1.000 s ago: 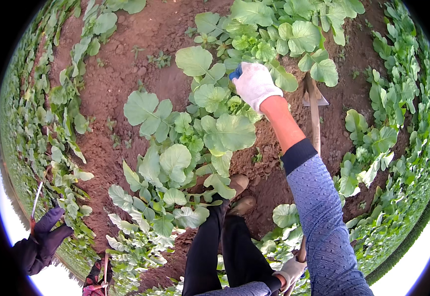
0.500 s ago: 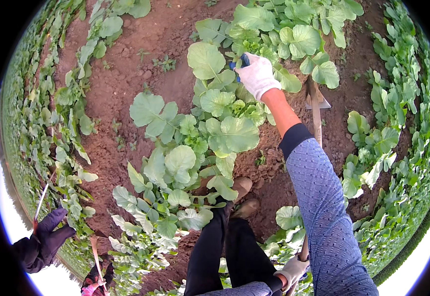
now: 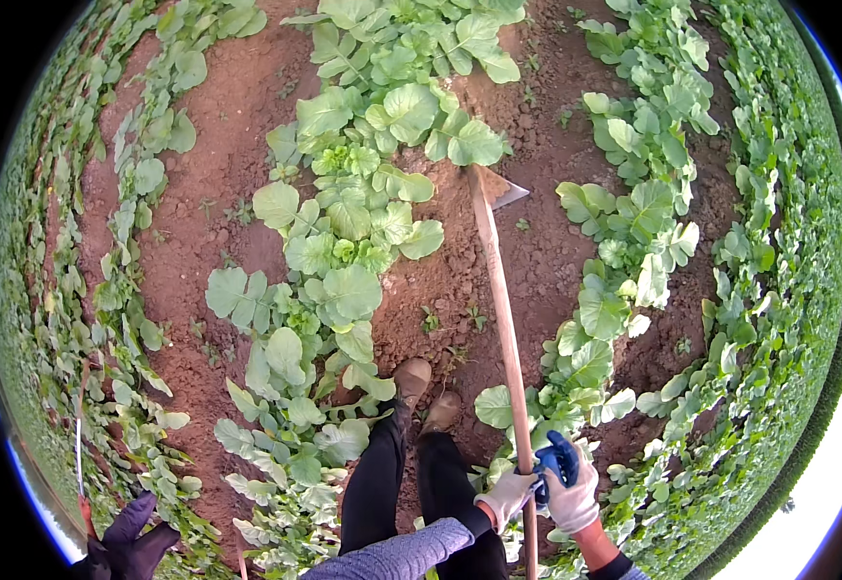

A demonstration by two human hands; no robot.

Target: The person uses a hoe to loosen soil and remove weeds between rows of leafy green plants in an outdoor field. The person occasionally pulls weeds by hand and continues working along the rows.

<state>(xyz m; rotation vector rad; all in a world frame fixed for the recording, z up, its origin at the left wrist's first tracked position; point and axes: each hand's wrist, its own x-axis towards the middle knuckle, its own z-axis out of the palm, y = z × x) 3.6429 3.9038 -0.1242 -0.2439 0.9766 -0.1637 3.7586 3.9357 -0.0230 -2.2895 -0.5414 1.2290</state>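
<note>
- Purple-black glove (image 3: 131,536) of a co-worker shows far to the left of the hoe (image 3: 504,319), near the bottom; a thin, pale-shafted tool (image 3: 79,445) rises beside it. Grip on that tool cannot be confirmed.
- Reddish-brown soil (image 3: 203,300) forms a strip well left of the hoe.
- Broad-leaved green plants (image 3: 348,290) make up a row nearer the hoe, on its left side.
- Brown shoes (image 3: 411,380) and black trousers (image 3: 373,488) are left of the hoe's lower handle.
- Left hand (image 3: 508,500), in a white glove, is closed around the hoe's lower handle.
- Hoe: wooden handle slanting slightly; pale metal blade (image 3: 511,195) at the upper end, just beside the leaves.
- Right hand (image 3: 573,491), in a white glove with blue coating, is open just right of the handle, fingers partly curled; contact cannot be determined.
- Another green row (image 3: 590,358) grows to the right of the hoe.
</note>
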